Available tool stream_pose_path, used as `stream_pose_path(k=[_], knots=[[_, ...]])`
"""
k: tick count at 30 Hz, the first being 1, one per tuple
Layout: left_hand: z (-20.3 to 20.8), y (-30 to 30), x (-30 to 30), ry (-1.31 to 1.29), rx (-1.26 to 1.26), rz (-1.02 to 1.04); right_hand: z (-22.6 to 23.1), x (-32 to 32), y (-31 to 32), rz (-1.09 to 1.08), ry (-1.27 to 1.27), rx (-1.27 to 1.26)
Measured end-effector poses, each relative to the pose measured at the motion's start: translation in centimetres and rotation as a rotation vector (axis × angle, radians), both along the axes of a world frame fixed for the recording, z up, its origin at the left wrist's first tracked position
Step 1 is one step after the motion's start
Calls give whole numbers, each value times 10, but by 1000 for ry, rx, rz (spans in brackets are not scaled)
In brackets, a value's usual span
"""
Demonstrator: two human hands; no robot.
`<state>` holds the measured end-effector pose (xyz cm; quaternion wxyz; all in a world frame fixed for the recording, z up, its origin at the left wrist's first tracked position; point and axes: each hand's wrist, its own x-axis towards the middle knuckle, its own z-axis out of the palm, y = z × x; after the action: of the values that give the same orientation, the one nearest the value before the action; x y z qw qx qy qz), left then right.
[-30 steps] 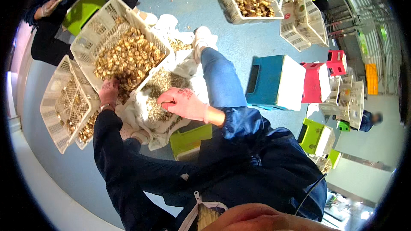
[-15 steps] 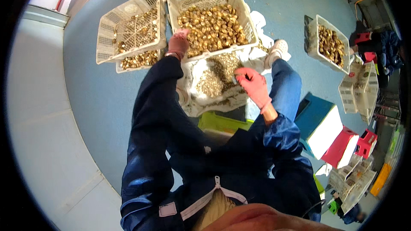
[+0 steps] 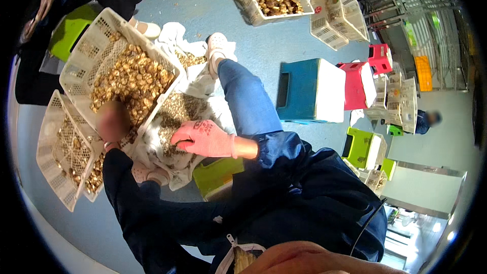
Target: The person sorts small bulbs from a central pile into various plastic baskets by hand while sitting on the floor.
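Note:
A white perforated crate (image 3: 161, 102) at the left holds a heap of shiny brown and golden rounded pieces (image 3: 133, 78) that look like mushrooms. My left hand (image 3: 112, 122) is over the crate's near corner, beside the heap; it is blurred, so its fingers do not show. In a pink knitted glove, my right hand (image 3: 205, 138) hovers above a white cloth (image 3: 175, 165) strewn with small tan bits (image 3: 172, 117). Its fingers are curled together, and a small dark thing shows at their tips, too small to name.
Another white crate (image 3: 45, 157) is tilted over a filled one at the left. A lime-green stool (image 3: 218, 175) is between my legs. Blue (image 3: 299, 91) and red (image 3: 350, 83) stools stand to the right. A filled crate (image 3: 276, 18) and a person's arm are beyond.
The view has swung to the right, so the crates now appear further left and tilted. My right hand remains over the cloth, and my left hand remains by the crate.

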<state>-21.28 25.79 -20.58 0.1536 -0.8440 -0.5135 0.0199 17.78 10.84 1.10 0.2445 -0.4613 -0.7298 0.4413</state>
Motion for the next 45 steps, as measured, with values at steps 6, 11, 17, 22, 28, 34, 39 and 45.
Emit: stream_pose_path(k=[6, 11, 17, 22, 28, 34, 39, 45], knots=[[4, -1, 57, -254, -268, 137, -15, 22, -5, -99, -51, -40], [47, -17, 58, -159, -271, 217, -19, 16, -1, -93, 1, -3], [87, -44, 43, -308, -76, 182, -28, 12, -7, -69, 129, -49], [108, -15, 60, -9, -9, 214, 26, 17, 5, -148, 63, -147], [90, -15, 97, 89, -391, 385, 22, 18, -4, -119, 56, -202], [68, 0, 99, 10, -272, 317, 23, 18, -5, -114, 71, -208], [75, -14, 88, -1339, -724, 496, 14, 16, -2, -238, 167, -202], [182, -93, 168, -1860, -754, 190, 17, 24, 9, -347, 308, -208]])
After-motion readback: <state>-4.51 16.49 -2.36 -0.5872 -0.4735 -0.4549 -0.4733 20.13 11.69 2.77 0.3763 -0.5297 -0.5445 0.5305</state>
